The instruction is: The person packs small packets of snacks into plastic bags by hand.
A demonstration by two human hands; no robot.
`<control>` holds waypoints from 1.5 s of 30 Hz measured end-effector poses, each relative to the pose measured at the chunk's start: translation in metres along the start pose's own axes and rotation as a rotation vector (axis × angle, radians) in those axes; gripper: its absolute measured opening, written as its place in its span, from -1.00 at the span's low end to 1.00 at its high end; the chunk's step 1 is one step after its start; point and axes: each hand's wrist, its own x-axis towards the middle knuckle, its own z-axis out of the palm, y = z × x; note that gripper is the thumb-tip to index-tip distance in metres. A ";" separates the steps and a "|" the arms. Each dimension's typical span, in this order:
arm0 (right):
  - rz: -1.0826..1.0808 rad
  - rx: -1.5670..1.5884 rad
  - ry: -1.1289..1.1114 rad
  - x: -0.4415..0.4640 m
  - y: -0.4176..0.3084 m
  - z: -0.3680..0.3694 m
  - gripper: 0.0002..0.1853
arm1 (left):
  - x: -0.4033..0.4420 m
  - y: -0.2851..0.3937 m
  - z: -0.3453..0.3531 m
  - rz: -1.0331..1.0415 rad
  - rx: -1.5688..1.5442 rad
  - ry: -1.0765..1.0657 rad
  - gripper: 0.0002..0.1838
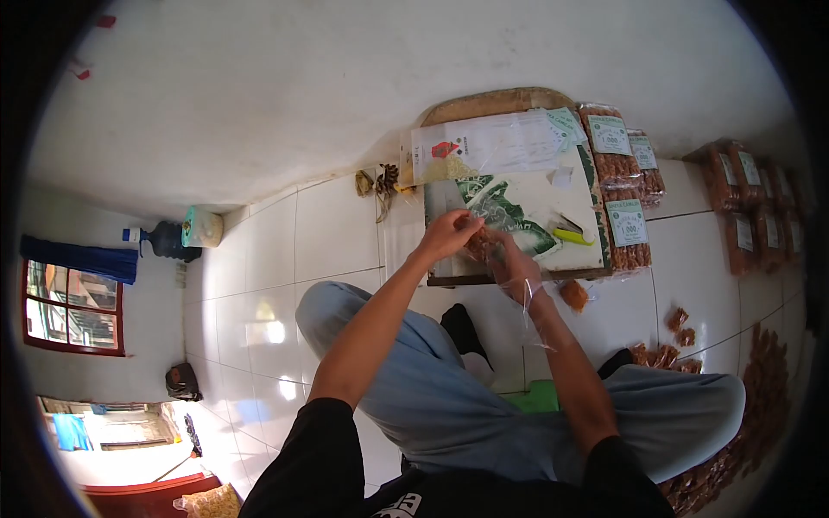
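Note:
Over the front edge of a low table (570, 194), my left hand (448, 235) has its fingers closed on a small packet of brown snack (477, 244). My right hand (515, 263) holds the other side of the same packet, with clear plastic film (534, 315) hanging down by the wrist. Behind the hands lie clear printed bags (484, 148) and green-and-white labels (557, 129). A yellow-green stapler (572, 236) rests on the table to the right of my right hand.
Large labelled snack packs (626, 226) stand against the table's right side, with more packs (743, 242) farther right. Small brown packets (667, 356) lie on the tiled floor. An orange bundle (573, 295) sits by the table's front edge. A green object (537, 397) is between my legs.

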 end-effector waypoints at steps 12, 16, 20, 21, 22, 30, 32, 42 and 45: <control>-0.396 0.201 0.191 0.016 0.007 0.000 -0.64 | 0.005 -0.007 0.030 0.138 0.423 0.199 -0.39; -0.063 0.521 0.042 0.009 0.017 0.004 -0.75 | 0.007 -0.006 0.032 0.087 0.538 0.166 -0.38; -0.417 0.139 0.231 0.005 0.012 0.003 -0.87 | 0.008 -0.017 0.034 0.109 0.551 0.187 -0.41; -0.410 0.080 0.177 0.003 0.010 0.002 -0.88 | 0.007 -0.015 0.034 0.082 0.533 0.169 -0.41; -0.404 0.081 0.185 0.003 0.009 0.004 -0.88 | 0.008 -0.013 0.033 0.059 0.515 0.149 -0.41; -0.424 -0.181 0.344 0.002 0.015 0.031 -0.86 | 0.008 0.002 0.033 -0.048 0.490 0.109 -0.40; -0.447 -0.167 0.355 0.004 0.017 0.033 -0.85 | 0.008 0.002 0.033 -0.046 0.487 0.109 -0.40; -0.605 -0.279 0.292 -0.002 0.011 0.020 -0.71 | 0.002 0.007 0.038 -0.042 0.516 0.183 -0.40; -0.613 -0.261 0.244 -0.002 0.021 0.019 -0.70 | 0.004 0.004 0.036 -0.029 0.533 0.201 -0.40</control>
